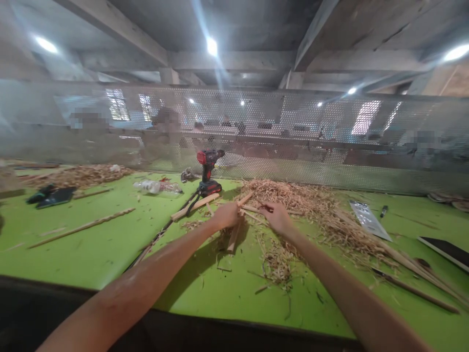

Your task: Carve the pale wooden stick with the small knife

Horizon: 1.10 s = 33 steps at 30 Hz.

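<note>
My left hand (227, 215) is closed round a pale wooden strip (246, 198), whose end sticks out beyond the fist toward the far side. Just to the right, my right hand (276, 216) has its fingers drawn together in a pinch near thin wooden sticks (252, 209); what lies between the fingertips is too small to tell. Below the left fist a flat wooden piece (234, 238) slants down to the green table (205, 288). Loose shavings (278, 264) lie under the right wrist.
A red and black cordless drill (208, 173) stands upright behind my hands, beside a wooden block (194, 207). A shavings heap (293, 193) runs along the perforated screen (256, 151). Leftward are a plastic bottle (157, 187) and a twisted stick (84, 227); rightward, a clear packet (370, 220).
</note>
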{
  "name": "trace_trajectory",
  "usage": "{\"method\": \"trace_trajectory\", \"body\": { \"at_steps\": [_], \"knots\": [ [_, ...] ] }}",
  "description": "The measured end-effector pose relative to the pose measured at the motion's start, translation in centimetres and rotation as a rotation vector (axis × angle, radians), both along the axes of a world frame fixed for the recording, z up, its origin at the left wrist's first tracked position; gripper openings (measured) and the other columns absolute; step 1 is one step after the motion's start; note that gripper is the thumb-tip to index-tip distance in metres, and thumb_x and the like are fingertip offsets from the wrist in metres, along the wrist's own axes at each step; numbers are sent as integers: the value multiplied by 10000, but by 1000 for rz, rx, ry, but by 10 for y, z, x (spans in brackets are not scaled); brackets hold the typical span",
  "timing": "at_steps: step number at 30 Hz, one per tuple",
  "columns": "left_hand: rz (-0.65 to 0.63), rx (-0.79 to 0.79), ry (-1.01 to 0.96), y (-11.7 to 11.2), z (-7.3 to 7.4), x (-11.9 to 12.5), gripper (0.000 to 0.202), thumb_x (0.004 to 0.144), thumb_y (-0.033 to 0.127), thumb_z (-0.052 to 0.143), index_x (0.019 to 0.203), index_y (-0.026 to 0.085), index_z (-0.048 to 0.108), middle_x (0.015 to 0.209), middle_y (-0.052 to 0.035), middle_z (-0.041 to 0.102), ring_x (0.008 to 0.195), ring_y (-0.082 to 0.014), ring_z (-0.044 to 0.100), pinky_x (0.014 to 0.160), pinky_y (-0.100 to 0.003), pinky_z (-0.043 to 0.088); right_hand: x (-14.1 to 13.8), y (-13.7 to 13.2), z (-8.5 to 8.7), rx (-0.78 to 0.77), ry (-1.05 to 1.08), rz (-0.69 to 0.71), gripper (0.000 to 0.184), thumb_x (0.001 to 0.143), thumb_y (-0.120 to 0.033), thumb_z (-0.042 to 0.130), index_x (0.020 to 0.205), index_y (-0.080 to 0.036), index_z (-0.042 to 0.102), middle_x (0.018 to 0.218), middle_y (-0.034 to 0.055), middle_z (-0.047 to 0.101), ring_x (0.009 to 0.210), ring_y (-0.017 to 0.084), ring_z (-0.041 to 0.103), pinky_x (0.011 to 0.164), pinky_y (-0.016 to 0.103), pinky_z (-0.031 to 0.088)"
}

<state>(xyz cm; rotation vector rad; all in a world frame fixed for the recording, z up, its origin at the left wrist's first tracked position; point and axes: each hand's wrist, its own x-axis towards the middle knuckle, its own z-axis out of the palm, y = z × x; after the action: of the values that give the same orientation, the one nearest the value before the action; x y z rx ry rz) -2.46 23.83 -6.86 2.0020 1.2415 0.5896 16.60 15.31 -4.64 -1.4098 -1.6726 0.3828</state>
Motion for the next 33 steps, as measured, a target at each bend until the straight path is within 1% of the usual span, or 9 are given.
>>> {"method": "trace_trajectory", "body": {
  "at_steps": [4,9,12,15,19,23,29,31,33],
  "knots": [
    [-11,-69,-134,3,7,-1,274,928,340,630,1118,143,643,1109,-73,658,950,-197,650,819,-387,561,0,-1,3,-52,134,-15,381,777,-502,644,744,-128,708,562,9,551,538,123,417,526,244,297],
    [-14,-171,-506,5,17,4,283,953,369,593,1105,134,636,1015,-61,669,824,-153,656,724,-331,572,-2,-7,5,-176,311,88,505,806,-614,591,819,-118,684,535,-9,528,414,76,326,438,232,221],
    [48,-179,-751,5,20,8,239,953,348,593,1034,126,630,935,-40,659,768,-136,644,685,-306,567,-2,-9,5,-213,391,140,521,829,-628,562,872,-121,674,553,-23,525,391,57,303,421,220,201],
    [108,-160,-956,6,22,10,147,914,282,621,882,145,582,830,-17,632,733,-116,644,721,-289,571,0,-9,5,-230,439,151,481,833,-599,591,881,-127,670,553,-38,497,398,51,301,415,210,205],
    [107,-143,-1088,3,24,9,202,812,256,678,777,192,489,783,-2,619,779,-119,669,806,-286,570,10,-5,4,-253,485,151,434,786,-571,664,795,-138,635,616,2,556,407,53,327,397,215,212],
    [-27,-188,-991,-7,26,7,226,805,249,674,755,195,461,771,-5,629,771,-129,671,740,-277,568,29,-1,12,-168,549,77,365,796,-534,655,788,-176,582,624,-1,534,428,65,332,405,221,226],
    [-406,-464,-524,-34,23,13,140,743,131,732,817,138,614,625,-8,621,495,-126,571,427,-223,429,44,3,18,-31,529,-27,398,763,-586,649,789,-213,512,605,-33,463,437,74,309,415,237,230],
    [-462,-535,-454,-43,21,17,126,819,179,698,919,130,638,665,4,617,494,-103,542,422,-207,411,41,4,17,-17,473,-41,433,770,-628,628,789,-213,507,595,-35,456,439,79,326,423,242,250],
    [-459,-568,-451,-48,19,21,194,913,279,636,1043,135,634,817,-16,647,602,-105,586,512,-227,489,38,6,14,12,404,-71,459,815,-666,553,795,-212,489,595,-29,464,445,90,353,434,249,269]
  ]
}}
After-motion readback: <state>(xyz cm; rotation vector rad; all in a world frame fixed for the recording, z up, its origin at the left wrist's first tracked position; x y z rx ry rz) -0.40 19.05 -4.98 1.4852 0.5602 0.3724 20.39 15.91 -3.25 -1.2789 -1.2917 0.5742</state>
